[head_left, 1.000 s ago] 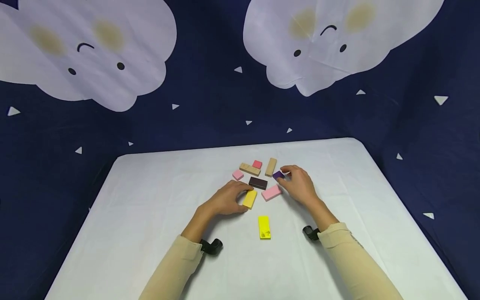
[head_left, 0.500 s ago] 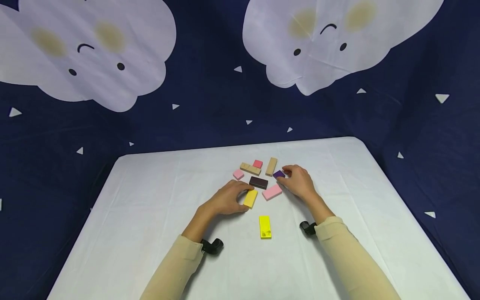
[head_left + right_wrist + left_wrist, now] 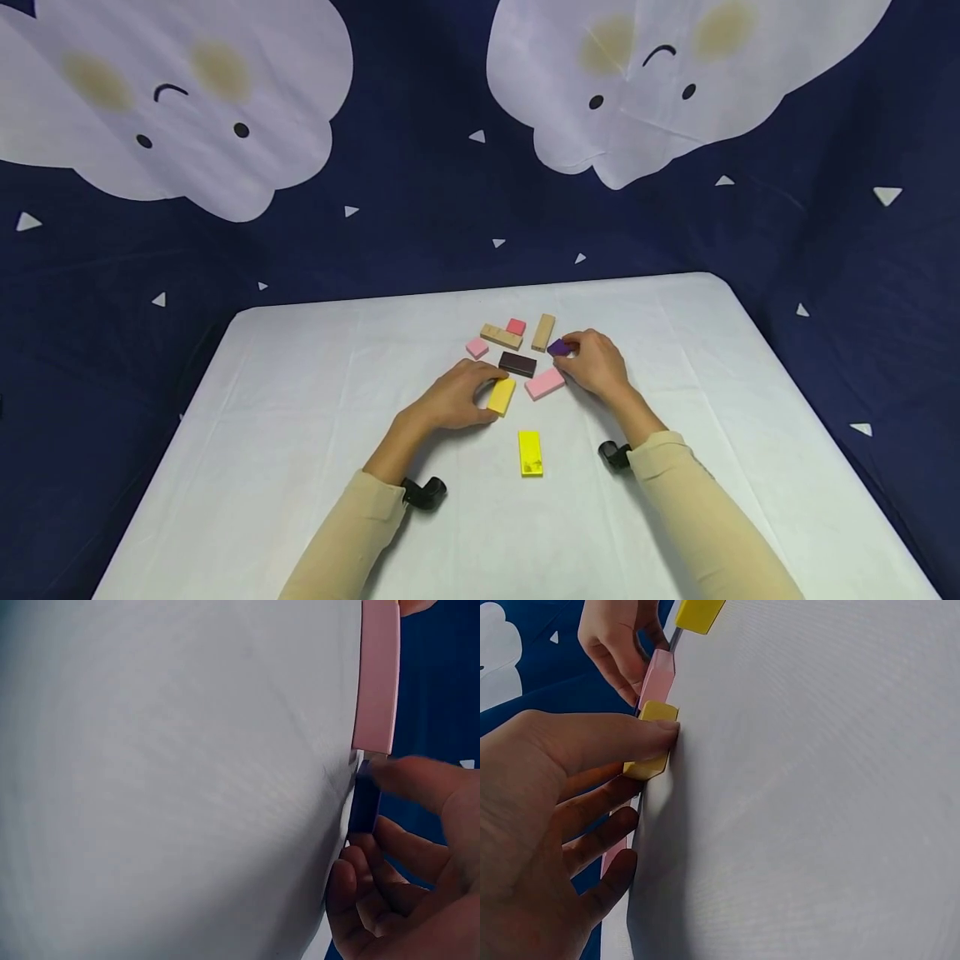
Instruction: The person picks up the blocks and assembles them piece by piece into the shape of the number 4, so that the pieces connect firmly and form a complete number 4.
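My left hand (image 3: 452, 397) pinches a yellow block (image 3: 501, 397) between thumb and fingers on the white table. In the left wrist view the thumb lies across one end of this yellow block (image 3: 651, 763), while the other fingers spread loosely. My right hand (image 3: 597, 364) holds a small purple block (image 3: 558, 347) by its ends. The right wrist view has the thumb and a finger on either end of the purple block (image 3: 365, 802). Between the hands lie a dark brown block (image 3: 517, 364) and a long pink block (image 3: 544, 383).
Behind sit two wooden blocks (image 3: 501, 337), a red block (image 3: 516, 327) and a small pink block (image 3: 477, 348). A bright yellow block (image 3: 530, 454) lies nearer on the white tabletop (image 3: 300, 433). A dark blue cloud-printed curtain (image 3: 420, 225) hangs behind.
My right thumb and index finger have come closer together on the purple block, and that hand has shifted slightly. The left hand and the yellow block have stayed put.
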Demonstrator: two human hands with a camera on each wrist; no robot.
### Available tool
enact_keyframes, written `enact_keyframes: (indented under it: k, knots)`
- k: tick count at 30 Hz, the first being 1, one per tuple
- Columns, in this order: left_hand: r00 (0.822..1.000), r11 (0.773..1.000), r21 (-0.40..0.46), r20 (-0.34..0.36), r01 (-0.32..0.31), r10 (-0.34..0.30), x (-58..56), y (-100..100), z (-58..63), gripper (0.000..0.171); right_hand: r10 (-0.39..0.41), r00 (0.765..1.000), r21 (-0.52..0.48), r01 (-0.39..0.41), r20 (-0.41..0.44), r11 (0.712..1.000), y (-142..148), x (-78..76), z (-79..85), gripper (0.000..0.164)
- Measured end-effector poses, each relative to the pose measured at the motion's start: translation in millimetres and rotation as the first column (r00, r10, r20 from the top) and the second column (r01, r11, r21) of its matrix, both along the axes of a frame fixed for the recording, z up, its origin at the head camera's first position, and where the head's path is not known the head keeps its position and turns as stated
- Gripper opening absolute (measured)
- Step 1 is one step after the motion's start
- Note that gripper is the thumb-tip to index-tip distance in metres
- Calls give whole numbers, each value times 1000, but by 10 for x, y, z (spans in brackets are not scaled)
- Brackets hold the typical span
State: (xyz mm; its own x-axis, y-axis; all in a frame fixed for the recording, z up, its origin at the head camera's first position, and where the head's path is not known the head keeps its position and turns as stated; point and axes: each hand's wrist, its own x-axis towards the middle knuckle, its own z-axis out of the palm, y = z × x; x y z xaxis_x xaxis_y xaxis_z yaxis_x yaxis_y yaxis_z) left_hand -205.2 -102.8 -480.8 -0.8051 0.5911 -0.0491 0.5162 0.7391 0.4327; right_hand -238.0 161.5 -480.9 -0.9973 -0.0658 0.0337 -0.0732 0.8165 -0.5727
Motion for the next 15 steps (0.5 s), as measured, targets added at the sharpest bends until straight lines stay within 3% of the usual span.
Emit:
enact_keyframes:
  k: [8, 15]
  knots:
    - [1000, 1000, -4, -1, -4, 4, 7, 9, 23, 65, -9, 1000, 17, 9, -14, 1000, -3, 2, 5, 42]
    - [999, 1000, 21, -48, -17, 18, 22, 29, 13, 65, 0, 1000, 26, 1, -24, 1000, 7, -5, -3, 42]
